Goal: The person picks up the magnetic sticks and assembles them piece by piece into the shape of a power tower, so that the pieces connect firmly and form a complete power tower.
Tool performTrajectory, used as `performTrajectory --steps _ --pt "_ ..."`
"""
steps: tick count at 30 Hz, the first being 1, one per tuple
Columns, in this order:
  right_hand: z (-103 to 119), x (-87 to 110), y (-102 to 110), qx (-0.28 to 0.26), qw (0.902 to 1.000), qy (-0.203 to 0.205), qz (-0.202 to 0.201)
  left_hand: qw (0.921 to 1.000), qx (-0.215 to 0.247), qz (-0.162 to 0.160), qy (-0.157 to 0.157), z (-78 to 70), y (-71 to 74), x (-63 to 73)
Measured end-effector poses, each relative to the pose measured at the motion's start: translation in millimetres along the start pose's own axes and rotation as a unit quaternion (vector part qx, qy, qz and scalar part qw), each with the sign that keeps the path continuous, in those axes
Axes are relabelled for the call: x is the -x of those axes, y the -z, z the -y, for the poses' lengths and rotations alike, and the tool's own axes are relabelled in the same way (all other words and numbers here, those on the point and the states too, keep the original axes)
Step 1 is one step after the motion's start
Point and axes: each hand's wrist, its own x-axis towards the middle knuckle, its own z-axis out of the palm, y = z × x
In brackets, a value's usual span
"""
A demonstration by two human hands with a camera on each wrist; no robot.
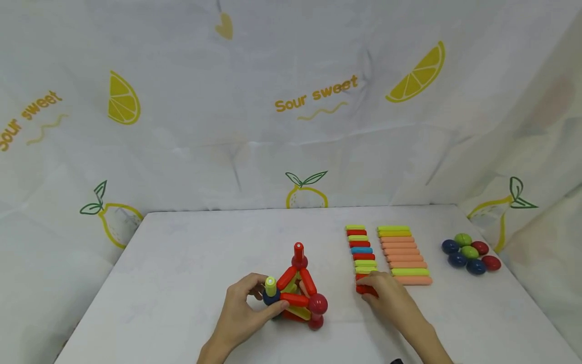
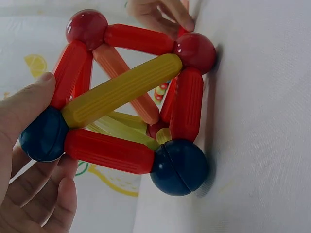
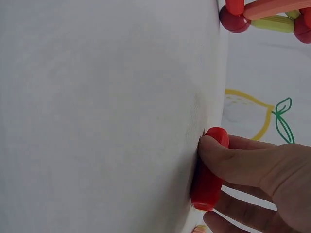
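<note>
My left hand (image 1: 241, 309) holds a built frame of magnetic rods and balls at its left corner. In the left wrist view, the thumb lies along a red rod (image 2: 69, 73) by a dark blue ball (image 2: 43, 133), with fingers beneath. A yellow rod (image 2: 121, 90) runs diagonally across that side. Two rods point upward from the frame, one red (image 1: 298, 251) and one lime (image 1: 270, 286). My right hand (image 1: 393, 301) pinches a short red rod (image 3: 210, 179) at the near end of a column of short rods; the rod appears to be on the table.
Beyond the right hand, the short rods (image 1: 361, 250) line up beside a column of longer rods (image 1: 404, 252), mostly peach. Loose balls (image 1: 469, 252) in blue, green and red cluster at the far right. A printed cloth (image 1: 254, 162) hangs behind the white table (image 1: 182, 263).
</note>
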Motion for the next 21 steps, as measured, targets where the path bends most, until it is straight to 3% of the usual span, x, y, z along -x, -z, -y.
performTrajectory --steps 3,6,8,11,13,17,21 --pt "5.6 4.5 0.2 -0.013 0.9997 0.013 -0.016 1.0 0.0 0.001 -0.003 0.5 0.4 0.0" --pt "21.2 14.0 6.6 -0.108 0.99 0.054 -0.073 1.0 0.002 0.003 0.007 -0.4 0.6 -0.1" --pt "37.4 22.4 13.5 -0.203 0.9684 0.096 -0.108 0.9999 0.004 0.002 0.011 -1.1 0.4 -0.1" --pt "62.7 34.3 22.3 -0.314 0.9259 0.167 -0.126 0.9999 0.006 -0.001 0.013 -2.5 -0.4 -0.1" --pt "75.3 39.6 25.2 -0.343 0.9127 0.191 -0.112 0.9999 0.006 -0.005 0.011 -3.1 -1.3 0.0" --pt "86.1 43.2 22.9 -0.338 0.9182 0.193 -0.074 0.9998 0.007 -0.015 0.007 -4.1 -3.5 0.6" --pt "86.7 41.7 18.4 -0.326 0.923 0.192 -0.071 0.9997 0.005 -0.025 0.004 -4.7 -7.4 1.3"
